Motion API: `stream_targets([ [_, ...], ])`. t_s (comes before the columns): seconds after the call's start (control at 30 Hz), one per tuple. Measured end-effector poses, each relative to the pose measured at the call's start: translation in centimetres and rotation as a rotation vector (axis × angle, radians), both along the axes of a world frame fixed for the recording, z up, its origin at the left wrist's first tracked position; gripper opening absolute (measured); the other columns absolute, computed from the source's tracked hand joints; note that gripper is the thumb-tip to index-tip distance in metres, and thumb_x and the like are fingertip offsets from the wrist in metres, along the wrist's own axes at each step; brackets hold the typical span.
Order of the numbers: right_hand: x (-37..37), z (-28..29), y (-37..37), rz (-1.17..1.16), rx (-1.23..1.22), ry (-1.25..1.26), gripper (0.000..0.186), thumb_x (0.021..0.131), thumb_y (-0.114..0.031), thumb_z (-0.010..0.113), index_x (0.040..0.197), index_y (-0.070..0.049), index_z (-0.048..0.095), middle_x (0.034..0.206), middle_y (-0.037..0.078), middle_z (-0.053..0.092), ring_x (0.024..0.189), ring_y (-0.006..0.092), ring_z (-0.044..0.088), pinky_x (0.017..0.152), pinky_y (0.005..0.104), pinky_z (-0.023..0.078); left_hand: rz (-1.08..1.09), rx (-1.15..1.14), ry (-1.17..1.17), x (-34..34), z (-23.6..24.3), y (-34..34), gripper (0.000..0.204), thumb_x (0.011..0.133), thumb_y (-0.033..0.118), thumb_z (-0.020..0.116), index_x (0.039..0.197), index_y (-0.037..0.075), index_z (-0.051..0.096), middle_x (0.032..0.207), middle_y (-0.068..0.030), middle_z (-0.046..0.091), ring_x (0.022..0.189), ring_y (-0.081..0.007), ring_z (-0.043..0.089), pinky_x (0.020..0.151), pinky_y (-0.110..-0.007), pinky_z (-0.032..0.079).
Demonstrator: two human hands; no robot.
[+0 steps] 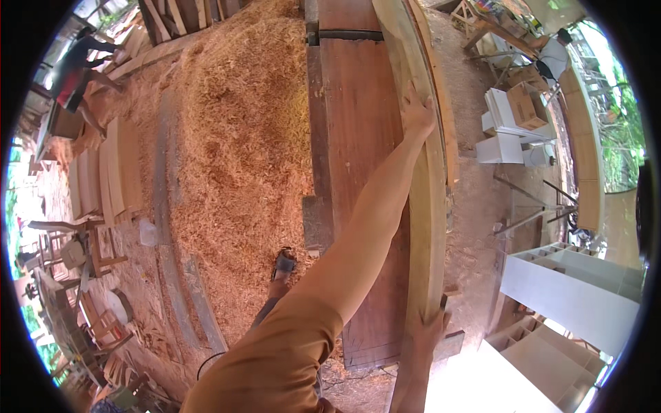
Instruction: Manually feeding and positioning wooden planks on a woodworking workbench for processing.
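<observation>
A long, pale wooden plank [425,241] runs away from me along the right side of a wide reddish-brown board [365,124]. My left hand [417,113] reaches far forward, its fingers spread on the plank's upper face. Close to me, at the plank's near part, my right hand [428,334] grips its edge, thumb and fingers pointing forward. Part of that grip is hidden. Another narrow strip of wood [449,138] shows along the plank's right side.
Wood shavings [241,110] lie heaped left of the board. White cabinets [571,279] stand at the right, with a cardboard box [527,105] farther off. Stacked boards [117,168] and wooden chair frames [103,316] are at the left. One person [76,65] works far left, another [553,55] far right.
</observation>
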State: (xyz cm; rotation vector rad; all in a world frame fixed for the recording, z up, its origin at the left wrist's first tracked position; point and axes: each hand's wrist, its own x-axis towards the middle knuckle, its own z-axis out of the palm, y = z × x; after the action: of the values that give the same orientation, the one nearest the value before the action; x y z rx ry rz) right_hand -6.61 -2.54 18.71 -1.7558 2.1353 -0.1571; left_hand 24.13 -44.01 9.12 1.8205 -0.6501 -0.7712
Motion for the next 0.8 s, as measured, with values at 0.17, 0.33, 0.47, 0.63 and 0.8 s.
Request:
stream_targets([
  [0.17,9.2,-4.0,-10.8,0.069,-0.115,0.011,0.058,0.080,-0.031,0.078,0.117,0.005,0.052,0.114,0.028,0.052,0.112,0.0499,0.053,0.094,0.0562,0.044,-0.379,-0.177,0.295,5.9,-4.3,3.0,0.120,0.075,0.042,0.082,0.160,0.005,0.006,0.156,-0.0283,0.033,0.142,-0.0397,0.040,0.116,-0.044,0.038],
  [0.33,9.3,-4.0,-12.4,0.091,-0.055,0.156,0.059,0.079,-0.030,0.079,0.118,0.004,0.051,0.116,0.028,0.052,0.115,0.0524,0.051,0.092,0.0568,0.047,-0.429,0.022,0.502,3.8,-2.3,5.8,0.124,0.078,0.033,0.085,0.161,0.003,-0.003,0.154,-0.0221,0.041,0.137,-0.0299,0.049,0.111,-0.037,0.044],
  [0.47,8.3,-4.5,-12.3,0.179,-0.270,0.030,0.057,0.082,-0.030,0.079,0.115,0.006,0.051,0.111,0.029,0.049,0.106,0.0502,0.052,0.088,0.0580,0.044,-0.443,0.002,0.433,3.7,-2.2,5.6,0.123,0.078,0.034,0.086,0.159,-0.003,0.001,0.153,-0.0233,0.043,0.136,-0.0275,0.050,0.108,-0.036,0.047],
  [0.63,9.1,-3.9,-14.3,0.277,-0.299,0.078,0.054,0.080,-0.028,0.081,0.108,0.007,0.050,0.112,0.030,0.048,0.103,0.0505,0.051,0.086,0.0594,0.042,-0.463,0.020,0.427,4.8,-2.1,4.0,0.121,0.077,0.033,0.086,0.160,-0.003,0.006,0.138,-0.0206,0.057,0.111,-0.0231,0.064,0.088,-0.033,0.055],
  [0.8,11.0,-4.6,-16.5,0.167,-0.198,-0.038,0.051,0.079,-0.026,0.081,0.106,0.005,0.050,0.110,0.029,0.048,0.102,0.0503,0.052,0.084,0.0584,0.044,-0.390,-0.025,0.471,7.0,-2.0,2.5,0.115,0.076,0.031,0.086,0.159,-0.003,0.015,0.118,-0.0147,0.067,0.079,-0.0166,0.064,0.064,-0.030,0.053],
])
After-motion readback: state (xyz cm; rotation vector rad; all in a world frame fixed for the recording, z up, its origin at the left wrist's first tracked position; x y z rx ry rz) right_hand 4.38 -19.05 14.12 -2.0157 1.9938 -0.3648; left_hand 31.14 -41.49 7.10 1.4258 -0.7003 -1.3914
